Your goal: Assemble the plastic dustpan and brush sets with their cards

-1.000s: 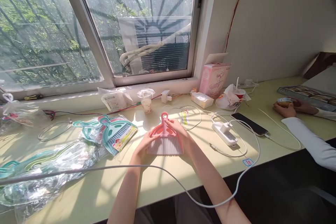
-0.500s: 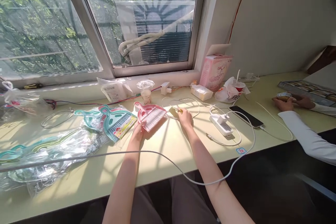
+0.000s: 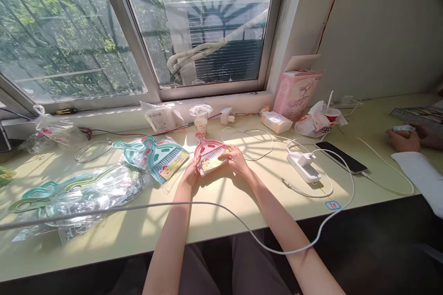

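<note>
Over the table, my left hand (image 3: 192,171) grips a pink dustpan and brush set (image 3: 205,144) by its left edge, fingers closed. A printed, mostly yellow label card (image 3: 211,163) lies across the brush bristles. My right hand (image 3: 236,158) pinches the card's right end, against the right side of the dustpan. To the left rests a teal dustpan and brush set (image 3: 162,156) with a similar card on its bristles, overlapping other sets. Nearer the left front, several teal and green sets lie in clear plastic wrapping (image 3: 100,196).
A white cable (image 3: 221,207) crosses the view in front of my forearms. To the right are a power strip (image 3: 303,168) and a phone (image 3: 341,156). A cup (image 3: 200,122) and a pink box (image 3: 297,92) stand along the back. Another person's hand (image 3: 403,140) holds something at far right.
My right hand has moved left, bringing the card onto the pink set's bristles. My left hand still holds the set. The view has shifted slightly left.
</note>
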Available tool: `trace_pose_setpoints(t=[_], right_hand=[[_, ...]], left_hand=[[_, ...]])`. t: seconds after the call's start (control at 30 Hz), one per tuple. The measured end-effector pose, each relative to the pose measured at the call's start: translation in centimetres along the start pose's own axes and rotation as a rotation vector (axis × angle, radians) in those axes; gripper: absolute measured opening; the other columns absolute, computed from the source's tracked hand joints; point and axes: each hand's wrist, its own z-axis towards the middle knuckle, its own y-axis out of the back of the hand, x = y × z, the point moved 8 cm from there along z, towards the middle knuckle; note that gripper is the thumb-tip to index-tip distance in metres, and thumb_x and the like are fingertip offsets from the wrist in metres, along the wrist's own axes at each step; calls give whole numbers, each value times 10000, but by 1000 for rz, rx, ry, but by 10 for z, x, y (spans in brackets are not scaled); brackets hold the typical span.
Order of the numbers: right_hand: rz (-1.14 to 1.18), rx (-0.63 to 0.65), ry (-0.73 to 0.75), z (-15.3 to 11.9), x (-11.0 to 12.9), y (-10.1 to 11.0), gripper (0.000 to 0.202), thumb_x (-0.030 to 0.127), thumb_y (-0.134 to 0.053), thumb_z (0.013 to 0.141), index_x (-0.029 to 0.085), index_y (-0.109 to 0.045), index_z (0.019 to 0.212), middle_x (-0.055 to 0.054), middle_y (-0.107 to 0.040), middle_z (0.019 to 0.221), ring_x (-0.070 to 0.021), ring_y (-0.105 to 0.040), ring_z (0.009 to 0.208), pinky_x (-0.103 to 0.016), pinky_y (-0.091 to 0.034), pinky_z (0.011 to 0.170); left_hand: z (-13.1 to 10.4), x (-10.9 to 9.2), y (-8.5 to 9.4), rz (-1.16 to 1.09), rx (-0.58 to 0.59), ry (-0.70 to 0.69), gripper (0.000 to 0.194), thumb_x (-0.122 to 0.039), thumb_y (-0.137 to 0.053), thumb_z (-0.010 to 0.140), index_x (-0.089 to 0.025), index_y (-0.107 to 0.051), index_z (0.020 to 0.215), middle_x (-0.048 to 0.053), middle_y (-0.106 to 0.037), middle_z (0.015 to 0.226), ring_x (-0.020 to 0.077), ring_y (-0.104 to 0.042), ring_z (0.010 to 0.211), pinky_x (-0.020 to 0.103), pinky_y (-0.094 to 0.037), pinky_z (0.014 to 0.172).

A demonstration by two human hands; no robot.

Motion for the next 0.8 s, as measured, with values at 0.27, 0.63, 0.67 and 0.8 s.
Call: trace_pose_setpoints(t=[0.27,0.63,0.67,0.8], right_hand=[[2,-27,-7,1,-7,-5,505,106,-548,934,266,-955,1186,-101,-733,1598,-341,-601,1503,-505,-450,1319],[-162,88,-12,-7,2,-17,700,67,-468,994,275,-779,1586,-112,-525,1859,-364,-460,1674,-576,-373,1361],[-161,66,-32,-7,-1,-15,717,66,-445,1000,264,-753,1617,-122,-503,1874,-360,-431,1700,-594,-335,1387],[-94,-103,-146,-6,-14,0,756,123,-447,1015,259,-636,1734,-136,-456,1899,-377,-339,1761,-665,-216,1440]], left_hand=[[-8,0,-9,14,-42,95,467,-168,-909,846,-173,-793,1298,141,-881,1343,416,-749,1406,583,-544,1300],[-11,-5,-9,131,-89,82,597,-159,-926,708,-227,-783,1284,107,-883,1265,382,-806,1339,611,-577,1293],[-11,-5,-9,134,-92,79,590,-163,-932,693,-228,-786,1262,106,-883,1258,383,-808,1333,616,-576,1298],[-10,-8,-12,109,-78,49,610,-151,-945,656,-244,-783,1237,99,-877,1292,396,-779,1400,625,-565,1315]])
